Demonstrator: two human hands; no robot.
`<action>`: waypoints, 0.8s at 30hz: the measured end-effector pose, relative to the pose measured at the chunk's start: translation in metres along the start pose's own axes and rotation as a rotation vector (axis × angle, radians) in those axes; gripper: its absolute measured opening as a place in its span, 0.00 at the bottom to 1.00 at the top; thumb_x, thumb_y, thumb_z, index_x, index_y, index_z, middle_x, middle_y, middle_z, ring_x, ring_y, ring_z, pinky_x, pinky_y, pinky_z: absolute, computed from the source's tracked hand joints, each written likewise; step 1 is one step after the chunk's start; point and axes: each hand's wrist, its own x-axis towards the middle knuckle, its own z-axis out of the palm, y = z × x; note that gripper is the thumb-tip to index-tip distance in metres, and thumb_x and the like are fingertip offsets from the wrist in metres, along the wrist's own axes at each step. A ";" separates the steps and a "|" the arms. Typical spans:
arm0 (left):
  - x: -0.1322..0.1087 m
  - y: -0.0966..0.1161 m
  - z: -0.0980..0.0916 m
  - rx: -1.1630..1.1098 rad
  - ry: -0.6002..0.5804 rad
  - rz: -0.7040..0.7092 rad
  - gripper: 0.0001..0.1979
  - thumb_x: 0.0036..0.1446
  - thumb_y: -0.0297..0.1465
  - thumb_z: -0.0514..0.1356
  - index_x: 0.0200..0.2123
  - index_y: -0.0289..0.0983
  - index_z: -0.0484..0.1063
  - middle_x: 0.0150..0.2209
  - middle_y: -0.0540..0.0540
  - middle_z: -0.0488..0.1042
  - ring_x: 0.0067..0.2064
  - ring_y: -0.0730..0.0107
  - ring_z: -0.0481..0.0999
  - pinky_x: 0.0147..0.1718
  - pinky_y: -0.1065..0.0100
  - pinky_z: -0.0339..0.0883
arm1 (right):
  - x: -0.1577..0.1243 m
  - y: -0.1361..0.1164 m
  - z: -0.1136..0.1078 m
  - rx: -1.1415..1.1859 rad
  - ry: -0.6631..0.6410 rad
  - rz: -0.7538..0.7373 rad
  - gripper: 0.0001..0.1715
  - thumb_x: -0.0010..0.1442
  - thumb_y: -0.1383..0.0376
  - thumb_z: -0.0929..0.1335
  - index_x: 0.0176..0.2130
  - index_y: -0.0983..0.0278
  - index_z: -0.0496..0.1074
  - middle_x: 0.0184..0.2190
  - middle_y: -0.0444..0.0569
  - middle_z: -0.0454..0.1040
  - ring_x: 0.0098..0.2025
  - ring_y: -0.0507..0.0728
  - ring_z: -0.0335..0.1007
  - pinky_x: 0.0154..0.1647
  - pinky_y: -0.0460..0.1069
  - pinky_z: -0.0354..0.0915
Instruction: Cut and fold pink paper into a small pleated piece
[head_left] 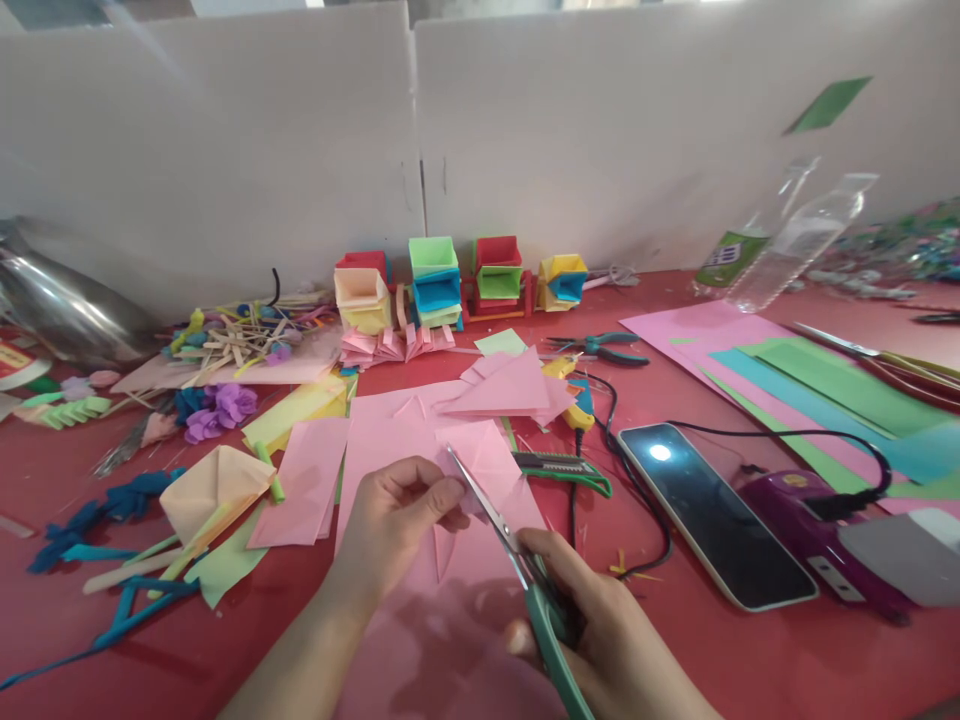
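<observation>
My left hand (pixel 397 515) pinches a small piece of pink paper (pixel 480 465) above the red table. My right hand (pixel 592 630) grips green-handled scissors (pixel 517 560); their blades point up and left and meet the pink piece beside my left fingers. Beneath both hands lie larger pink sheets (pixel 390 430) and folded pink triangles (pixel 510 385).
A phone (pixel 712 510) with a black cable lies to the right, beside a purple device (pixel 810 530). A green box cutter (pixel 562 465), a glue gun (pixel 577 400), pliers (pixel 600 345), coloured sheets (pixel 817 390), folded paper boxes (pixel 435 280), paper flowers (pixel 221 405) and plastic bottles (pixel 780 245) surround the work spot.
</observation>
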 end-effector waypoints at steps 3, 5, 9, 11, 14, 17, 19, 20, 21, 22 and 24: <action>0.001 -0.001 0.000 -0.005 -0.008 -0.004 0.09 0.48 0.33 0.64 0.20 0.35 0.72 0.20 0.50 0.74 0.23 0.74 0.74 0.26 0.74 0.68 | 0.000 0.003 0.003 0.044 0.037 -0.004 0.15 0.57 0.59 0.64 0.45 0.59 0.60 0.22 0.39 0.65 0.22 0.49 0.55 0.21 0.42 0.54; 0.001 -0.002 0.000 0.002 -0.009 -0.010 0.09 0.49 0.33 0.64 0.21 0.35 0.72 0.19 0.50 0.74 0.23 0.74 0.74 0.26 0.74 0.69 | 0.000 0.003 0.006 0.043 0.049 -0.004 0.14 0.56 0.60 0.65 0.43 0.59 0.61 0.21 0.38 0.64 0.21 0.48 0.53 0.20 0.41 0.52; 0.002 -0.004 -0.001 0.003 -0.006 -0.010 0.10 0.48 0.33 0.64 0.21 0.35 0.71 0.19 0.51 0.73 0.23 0.75 0.74 0.26 0.75 0.68 | 0.001 0.004 0.008 0.013 0.079 -0.006 0.13 0.55 0.58 0.66 0.40 0.60 0.63 0.19 0.37 0.61 0.21 0.48 0.53 0.20 0.41 0.53; 0.003 -0.007 -0.002 -0.005 0.003 -0.009 0.10 0.48 0.34 0.64 0.20 0.35 0.70 0.19 0.52 0.73 0.23 0.75 0.74 0.26 0.75 0.68 | 0.002 0.006 0.004 -0.003 0.117 -0.019 0.15 0.55 0.56 0.66 0.41 0.60 0.63 0.19 0.38 0.62 0.21 0.48 0.56 0.21 0.42 0.55; 0.008 -0.012 -0.004 -0.008 0.043 -0.004 0.11 0.48 0.34 0.64 0.21 0.35 0.69 0.19 0.53 0.72 0.23 0.76 0.73 0.26 0.75 0.69 | 0.008 0.011 -0.012 -0.096 0.297 -0.034 0.20 0.55 0.54 0.65 0.45 0.60 0.61 0.21 0.39 0.65 0.21 0.51 0.60 0.22 0.43 0.57; 0.015 -0.016 -0.008 -0.018 0.102 0.017 0.12 0.48 0.35 0.63 0.20 0.35 0.66 0.19 0.53 0.71 0.23 0.77 0.71 0.26 0.75 0.68 | 0.018 0.015 -0.036 -0.295 0.519 0.037 0.21 0.58 0.56 0.61 0.50 0.60 0.58 0.22 0.41 0.68 0.22 0.53 0.64 0.23 0.46 0.58; 0.019 -0.018 -0.011 -0.002 0.117 0.031 0.12 0.49 0.35 0.62 0.21 0.35 0.65 0.19 0.54 0.71 0.23 0.77 0.71 0.26 0.74 0.69 | 0.025 0.015 -0.049 -0.508 0.580 0.170 0.21 0.58 0.57 0.60 0.50 0.61 0.57 0.26 0.45 0.73 0.24 0.57 0.69 0.24 0.48 0.57; 0.020 -0.018 -0.012 0.013 0.108 0.037 0.12 0.49 0.35 0.61 0.21 0.35 0.65 0.20 0.53 0.70 0.23 0.77 0.71 0.27 0.74 0.69 | 0.029 0.014 -0.054 -0.610 0.587 0.239 0.21 0.57 0.58 0.60 0.49 0.61 0.58 0.26 0.46 0.74 0.26 0.59 0.71 0.24 0.48 0.56; 0.021 -0.017 -0.012 0.032 0.096 0.033 0.12 0.50 0.36 0.61 0.21 0.35 0.64 0.20 0.53 0.71 0.23 0.76 0.72 0.26 0.73 0.70 | 0.031 0.012 -0.058 -0.702 0.574 0.293 0.20 0.57 0.57 0.60 0.48 0.62 0.59 0.27 0.48 0.75 0.27 0.61 0.72 0.24 0.49 0.56; 0.022 -0.015 -0.012 0.052 0.088 0.020 0.12 0.50 0.37 0.60 0.22 0.35 0.64 0.20 0.53 0.71 0.23 0.76 0.72 0.25 0.73 0.70 | 0.034 0.010 -0.061 -0.777 0.549 0.328 0.19 0.57 0.57 0.60 0.47 0.62 0.61 0.27 0.49 0.76 0.28 0.63 0.73 0.24 0.49 0.55; 0.023 -0.010 -0.011 0.088 0.063 -0.003 0.12 0.50 0.37 0.60 0.24 0.35 0.64 0.20 0.52 0.71 0.23 0.74 0.73 0.24 0.72 0.69 | 0.036 0.006 -0.065 -0.890 0.478 0.328 0.16 0.57 0.58 0.60 0.44 0.63 0.64 0.27 0.52 0.76 0.30 0.64 0.74 0.24 0.50 0.55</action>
